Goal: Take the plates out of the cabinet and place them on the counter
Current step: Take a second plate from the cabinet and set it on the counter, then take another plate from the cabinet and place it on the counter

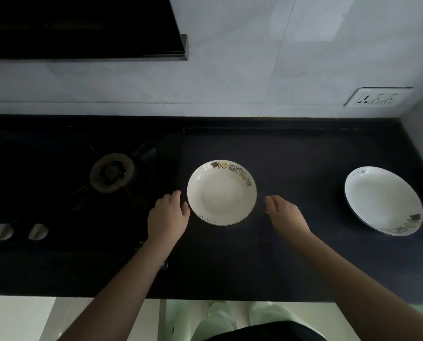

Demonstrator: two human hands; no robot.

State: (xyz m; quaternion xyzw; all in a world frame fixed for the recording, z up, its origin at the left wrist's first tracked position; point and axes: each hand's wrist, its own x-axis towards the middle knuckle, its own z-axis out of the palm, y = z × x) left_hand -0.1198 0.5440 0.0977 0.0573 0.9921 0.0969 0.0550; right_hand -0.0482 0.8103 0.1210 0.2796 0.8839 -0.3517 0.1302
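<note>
Head view: round glossy plate [221,192], matte counter [291,156].

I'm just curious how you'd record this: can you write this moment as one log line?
plates on counter: two | centre plate: flat beside stove | left hand: at rim, empty | right hand: apart, empty | right plate: untouched
</note>
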